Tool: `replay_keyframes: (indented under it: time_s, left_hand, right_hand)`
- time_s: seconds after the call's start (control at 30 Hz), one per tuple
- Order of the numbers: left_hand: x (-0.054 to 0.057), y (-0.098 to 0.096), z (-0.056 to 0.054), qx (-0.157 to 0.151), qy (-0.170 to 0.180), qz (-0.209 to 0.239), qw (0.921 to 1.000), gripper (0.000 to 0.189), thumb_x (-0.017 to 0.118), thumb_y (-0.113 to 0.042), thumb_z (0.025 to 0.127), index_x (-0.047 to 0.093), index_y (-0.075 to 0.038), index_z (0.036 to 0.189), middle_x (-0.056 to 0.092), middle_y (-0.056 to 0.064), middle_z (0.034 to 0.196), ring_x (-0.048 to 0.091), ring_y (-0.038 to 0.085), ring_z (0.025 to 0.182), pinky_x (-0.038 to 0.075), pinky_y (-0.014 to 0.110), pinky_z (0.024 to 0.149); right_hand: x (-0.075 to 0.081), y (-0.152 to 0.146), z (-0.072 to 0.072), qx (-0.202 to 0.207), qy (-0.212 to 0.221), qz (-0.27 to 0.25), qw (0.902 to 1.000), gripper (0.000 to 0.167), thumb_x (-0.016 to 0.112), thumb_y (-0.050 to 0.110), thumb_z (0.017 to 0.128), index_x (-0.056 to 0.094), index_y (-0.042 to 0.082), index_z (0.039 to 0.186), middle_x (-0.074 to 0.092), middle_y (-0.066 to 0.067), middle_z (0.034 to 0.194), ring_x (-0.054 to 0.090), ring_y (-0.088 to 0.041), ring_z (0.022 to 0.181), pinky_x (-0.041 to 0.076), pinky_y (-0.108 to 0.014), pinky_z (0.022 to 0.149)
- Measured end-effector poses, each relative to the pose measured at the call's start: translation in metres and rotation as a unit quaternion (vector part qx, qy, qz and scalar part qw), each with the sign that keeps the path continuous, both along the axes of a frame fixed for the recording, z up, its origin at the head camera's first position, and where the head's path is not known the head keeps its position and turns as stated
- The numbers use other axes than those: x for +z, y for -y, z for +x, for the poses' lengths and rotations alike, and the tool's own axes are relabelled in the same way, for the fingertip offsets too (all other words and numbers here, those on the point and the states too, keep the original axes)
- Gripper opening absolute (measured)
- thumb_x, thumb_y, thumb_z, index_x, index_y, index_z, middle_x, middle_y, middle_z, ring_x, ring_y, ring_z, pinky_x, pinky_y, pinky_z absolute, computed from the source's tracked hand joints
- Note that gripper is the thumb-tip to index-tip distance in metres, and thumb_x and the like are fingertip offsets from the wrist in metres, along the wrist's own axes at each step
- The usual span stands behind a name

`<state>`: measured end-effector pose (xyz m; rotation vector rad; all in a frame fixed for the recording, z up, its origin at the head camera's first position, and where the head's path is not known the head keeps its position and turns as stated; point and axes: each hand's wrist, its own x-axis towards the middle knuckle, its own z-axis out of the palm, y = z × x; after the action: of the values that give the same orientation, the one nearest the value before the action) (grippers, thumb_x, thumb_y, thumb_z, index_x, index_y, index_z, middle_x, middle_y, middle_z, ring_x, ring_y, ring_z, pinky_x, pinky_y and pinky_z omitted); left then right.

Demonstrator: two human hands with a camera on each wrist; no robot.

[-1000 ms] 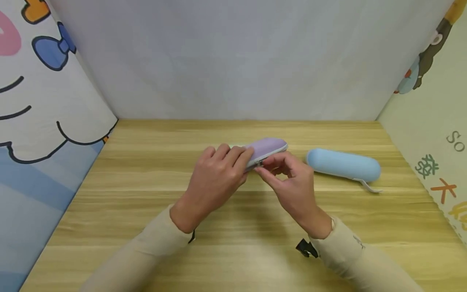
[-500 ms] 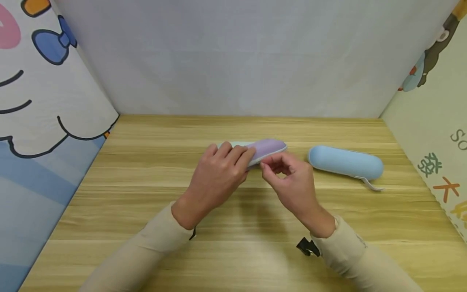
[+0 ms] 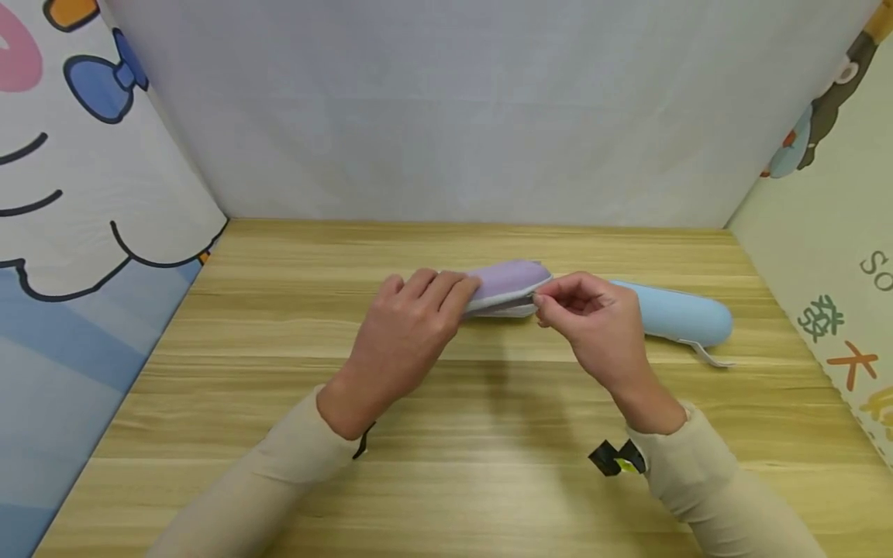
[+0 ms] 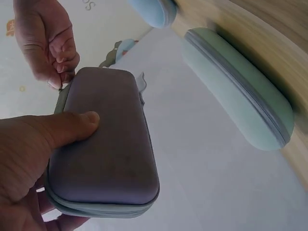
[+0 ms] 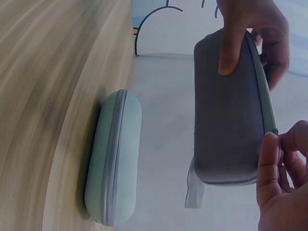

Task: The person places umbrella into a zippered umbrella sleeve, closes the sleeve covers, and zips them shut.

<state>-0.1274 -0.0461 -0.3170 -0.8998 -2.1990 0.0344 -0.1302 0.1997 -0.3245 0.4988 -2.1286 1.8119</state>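
Observation:
A long purple zip case (image 3: 509, 279) is raised above the table in my left hand (image 3: 408, 333). The left thumb lies across its top while the other fingers support it from below. My right hand (image 3: 603, 325) pinches the zipper pull (image 4: 61, 88) between thumb and fingertips, near the case's right end. Along the zip, a narrow dark slit shows between the two halves in the head view. From the far side of the case hangs a pale wrist strap (image 5: 194, 187). The case's inside is hidden.
To the right on the wooden table (image 3: 474, 496) lies a light blue case (image 3: 687, 316) with its own strap (image 3: 710, 356), partly behind my right hand. A mint green zip case (image 5: 113, 159) rests behind the purple one. A pale curtain wall (image 3: 446, 116) borders the table's back.
My right hand has slid rightward along the purple case's edge with the zipper pull, and a slit now shows behind it. It now overlaps the blue case. The left hand keeps its grip.

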Motion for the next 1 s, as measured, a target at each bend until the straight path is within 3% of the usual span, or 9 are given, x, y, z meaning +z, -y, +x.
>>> replay_keyframes:
  time_s: [0.17,0.43,0.63,0.73,0.8,0.87,0.93,1.0]
  left_hand:
    - [-0.002,0.003,-0.002,0.01,0.011,0.008,0.9999,0.03,0.071,-0.01,0.098,0.066,-0.005,0.127,0.07,0.009,0.122,0.067,0.029,0.107,0.056,0.043,0.077]
    - [-0.005,0.008,-0.008,-0.012,0.011,0.017,0.9997,0.035,0.072,-0.008,0.098,0.064,-0.003,0.132,0.067,0.011,0.127,0.064,0.03,0.111,0.054,0.045,0.094]
    - [-0.003,0.013,-0.018,-0.015,-0.009,0.046,0.9988,0.028,0.064,-0.004,0.102,0.063,-0.004,0.129,0.065,0.01,0.128,0.062,0.029,0.111,0.05,0.045,0.1]
    - [-0.003,0.017,-0.022,-0.028,-0.007,0.062,0.9977,0.025,0.062,-0.001,0.101,0.063,-0.005,0.126,0.064,0.009,0.127,0.061,0.029,0.112,0.049,0.045,0.102]
    - [-0.004,0.021,-0.023,-0.048,0.013,0.082,0.9954,0.027,0.065,0.001,0.098,0.062,-0.004,0.124,0.064,0.01,0.127,0.06,0.029,0.112,0.047,0.045,0.104]
    - [-0.004,0.024,-0.024,-0.074,0.041,0.108,0.9905,0.032,0.069,0.004,0.093,0.06,-0.003,0.123,0.063,0.01,0.127,0.058,0.03,0.114,0.044,0.045,0.108]
    - [-0.005,0.025,-0.025,-0.106,0.071,0.133,0.9829,0.038,0.073,0.004,0.09,0.058,-0.002,0.124,0.062,0.011,0.127,0.057,0.031,0.117,0.041,0.046,0.111]
    - [-0.005,0.025,-0.026,-0.131,0.098,0.148,0.9752,0.043,0.077,0.004,0.088,0.056,-0.002,0.126,0.06,0.012,0.129,0.055,0.032,0.12,0.037,0.049,0.114]
  right_hand:
    - [0.002,-0.007,-0.001,-0.006,0.004,-0.014,0.9999,0.005,0.076,-0.013,0.086,0.073,-0.009,0.087,0.073,-0.007,0.082,0.069,-0.018,0.065,0.06,-0.029,0.065]
    - [0.007,-0.014,0.001,0.011,0.028,-0.003,0.9996,0.004,0.075,-0.01,0.088,0.072,-0.011,0.089,0.073,-0.007,0.083,0.07,-0.019,0.067,0.06,-0.029,0.067]
    - [0.013,-0.022,0.001,-0.007,0.046,0.001,0.9989,0.01,0.077,-0.002,0.091,0.071,-0.01,0.091,0.072,-0.011,0.08,0.069,-0.018,0.067,0.059,-0.027,0.067]
    - [0.012,-0.025,0.0,0.028,0.047,0.019,0.9983,0.009,0.075,-0.003,0.092,0.07,-0.01,0.097,0.071,-0.01,0.087,0.069,-0.018,0.074,0.059,-0.026,0.071]
    - [0.011,-0.025,0.0,0.059,0.017,0.052,0.9967,0.022,0.077,-0.008,0.088,0.067,-0.008,0.108,0.07,-0.009,0.102,0.067,-0.017,0.087,0.056,-0.024,0.078]
    - [0.01,-0.024,0.0,0.081,-0.048,0.109,0.9897,0.044,0.083,-0.011,0.08,0.063,-0.005,0.12,0.065,-0.009,0.117,0.062,-0.02,0.104,0.05,-0.024,0.09]
    - [0.009,-0.02,0.0,0.083,-0.126,0.161,0.9755,0.065,0.089,-0.011,0.072,0.06,-0.001,0.129,0.06,-0.011,0.13,0.055,-0.024,0.119,0.044,-0.028,0.099]
    - [0.008,-0.015,-0.001,0.064,-0.194,0.197,0.9589,0.073,0.093,-0.01,0.067,0.061,0.002,0.132,0.059,-0.012,0.135,0.054,-0.026,0.125,0.042,-0.028,0.104]
